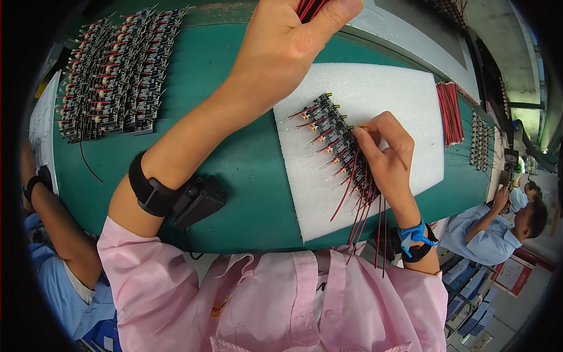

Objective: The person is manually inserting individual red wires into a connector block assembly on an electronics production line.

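Observation:
At the top edge, my left hand (287, 41) is closed around a bundle of red and black wires (309, 9), partly cut off by the frame. My right hand (385, 154) pinches, thumb against forefinger, at the right side of a row of small black circuit boards (333, 138). Something thin and brownish crosses its fingers; its kind is unclear. The boards lie close together on a white foam sheet (305, 199). Short red wires stick out on their left, and longer red and black wires (359, 220) trail toward me over the foam's near edge.
Rows of similar boards (111, 76) fill the green table (252, 193) at far left. A red wire bundle (449, 114) lies right of the foam, with more boards (481, 144) beyond. Black devices are strapped to my forearms. Co-workers in blue (487, 234) sit at either side.

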Motion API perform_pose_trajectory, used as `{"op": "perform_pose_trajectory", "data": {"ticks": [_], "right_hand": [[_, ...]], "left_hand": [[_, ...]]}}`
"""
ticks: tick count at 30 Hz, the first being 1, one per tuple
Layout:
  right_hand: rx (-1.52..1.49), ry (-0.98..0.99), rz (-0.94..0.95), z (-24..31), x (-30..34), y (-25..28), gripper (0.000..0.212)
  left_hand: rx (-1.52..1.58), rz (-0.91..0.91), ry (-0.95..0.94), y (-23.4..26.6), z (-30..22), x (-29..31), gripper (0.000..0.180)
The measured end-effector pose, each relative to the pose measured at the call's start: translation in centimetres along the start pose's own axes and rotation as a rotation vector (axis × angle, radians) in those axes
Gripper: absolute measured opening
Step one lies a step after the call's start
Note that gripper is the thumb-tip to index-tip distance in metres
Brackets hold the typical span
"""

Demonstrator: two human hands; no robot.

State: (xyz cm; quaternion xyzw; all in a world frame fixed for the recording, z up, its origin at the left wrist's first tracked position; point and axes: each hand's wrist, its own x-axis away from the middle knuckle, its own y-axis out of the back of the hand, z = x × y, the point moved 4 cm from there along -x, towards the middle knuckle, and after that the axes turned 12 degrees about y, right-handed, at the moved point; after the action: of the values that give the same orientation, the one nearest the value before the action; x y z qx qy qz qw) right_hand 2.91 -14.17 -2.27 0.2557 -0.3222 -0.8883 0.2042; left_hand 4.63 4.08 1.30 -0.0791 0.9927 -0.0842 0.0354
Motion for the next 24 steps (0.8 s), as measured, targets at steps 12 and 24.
{"op": "perform_pose_trajectory", "data": {"ticks": [12, 24], "right_hand": [[0.014, 0.004, -0.023, -0.3, 0.5, -0.1, 0.009], [-0.138, -0.191, -0.029, -0.9, 0.5, -0.2, 0.012]], "left_hand": [[-0.346, 0.076, 0.087, 0.0, 1.9, -0.3, 0.044], [-0.340, 0.111, 0.113, 0.0, 2.3, -0.4, 0.039]]}}
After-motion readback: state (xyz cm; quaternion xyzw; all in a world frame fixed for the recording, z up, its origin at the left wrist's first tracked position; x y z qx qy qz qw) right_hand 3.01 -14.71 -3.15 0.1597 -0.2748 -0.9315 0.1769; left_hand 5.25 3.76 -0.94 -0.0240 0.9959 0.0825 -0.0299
